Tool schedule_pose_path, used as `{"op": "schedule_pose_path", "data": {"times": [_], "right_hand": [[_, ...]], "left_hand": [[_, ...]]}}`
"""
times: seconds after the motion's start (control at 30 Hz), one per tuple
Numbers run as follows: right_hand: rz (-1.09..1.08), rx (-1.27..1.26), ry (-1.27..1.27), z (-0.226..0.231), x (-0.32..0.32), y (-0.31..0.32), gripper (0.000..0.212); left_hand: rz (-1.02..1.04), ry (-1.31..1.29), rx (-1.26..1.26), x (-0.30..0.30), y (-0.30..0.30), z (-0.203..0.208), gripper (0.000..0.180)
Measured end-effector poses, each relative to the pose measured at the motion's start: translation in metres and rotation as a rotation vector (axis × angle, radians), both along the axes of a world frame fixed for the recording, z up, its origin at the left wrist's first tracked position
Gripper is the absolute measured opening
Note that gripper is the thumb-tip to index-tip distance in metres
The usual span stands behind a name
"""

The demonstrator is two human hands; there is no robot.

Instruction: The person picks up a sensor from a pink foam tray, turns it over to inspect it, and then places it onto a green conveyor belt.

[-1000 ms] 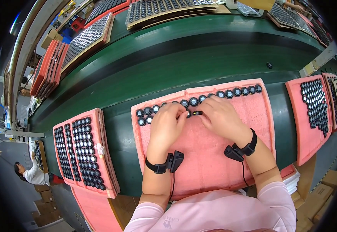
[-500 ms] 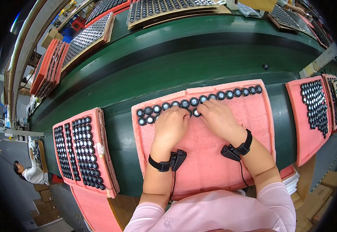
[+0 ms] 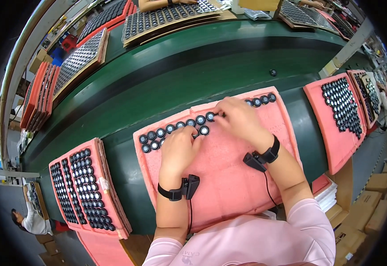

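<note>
A pink foam tray (image 3: 229, 186) lies before me on the green belt, with small round black parts with pale centres in rows along its far side. My left hand (image 3: 177, 148) curls over the second, shorter row, its thumb and forefinger around a round black part (image 3: 195, 132); the other fingertips are hidden. Just right of it sits another round part (image 3: 204, 130) in the same row. My right hand (image 3: 239, 119) covers the middle of the far row, its fingers bent in a pinch on a dark round part (image 3: 220, 114), mostly hidden.
Stacked filled pink trays stand at left (image 3: 100, 177) and right (image 3: 335, 133). One loose round part (image 3: 273, 72) lies on the green belt (image 3: 171, 80). Across it are more filled trays (image 3: 167, 20) and a co-worker's arm (image 3: 158, 4). A metal post (image 3: 346, 55) rises at right.
My view has shifted, so the scene sits further left. My right hand has moved from the second row up to the far row, away from my left hand. A co-worker's arm has appeared across the belt.
</note>
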State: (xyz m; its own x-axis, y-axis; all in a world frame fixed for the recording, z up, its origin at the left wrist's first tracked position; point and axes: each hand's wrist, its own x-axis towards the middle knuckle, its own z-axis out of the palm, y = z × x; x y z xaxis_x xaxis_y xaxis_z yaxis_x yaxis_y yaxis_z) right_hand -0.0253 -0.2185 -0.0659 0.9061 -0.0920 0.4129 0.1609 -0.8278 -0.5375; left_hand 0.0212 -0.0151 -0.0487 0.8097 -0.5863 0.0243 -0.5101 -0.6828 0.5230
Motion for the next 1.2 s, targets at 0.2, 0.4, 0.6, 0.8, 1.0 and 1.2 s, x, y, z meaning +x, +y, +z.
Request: {"op": "schedule_pose_path", "data": {"times": [0.2, 0.4, 0.6, 0.8, 1.0, 1.2], "right_hand": [[-0.223, -0.153, 0.142, 0.006, 0.025, -0.083, 0.016], [-0.487, -0.430, 0.298, -0.011, 0.044, -0.177, 0.023], [-0.383, -0.338, 0.490, -0.028, 0.058, -0.212, 0.029], [-0.050, 0.335, 0.275, -0.003, 0.056, -0.109, 0.028], [0.312, 0.973, 0.319, 0.037, 0.003, 0.027, 0.020], [0.428, 0.878, 0.067, 0.030, -0.029, 0.049, 0.023]], "left_hand": [[0.003, -0.069, -0.034, 0.001, 0.007, -0.006, 0.021], [0.004, -0.060, -0.066, 0.001, 0.007, -0.003, 0.023], [-0.002, -0.045, -0.095, -0.001, 0.008, 0.003, 0.023], [0.030, 0.011, -0.148, 0.000, 0.009, 0.010, 0.021], [0.108, 0.073, -0.358, 0.004, 0.013, 0.011, 0.013], [0.136, 0.159, -0.635, 0.005, 0.013, 0.016, 0.004]]}}
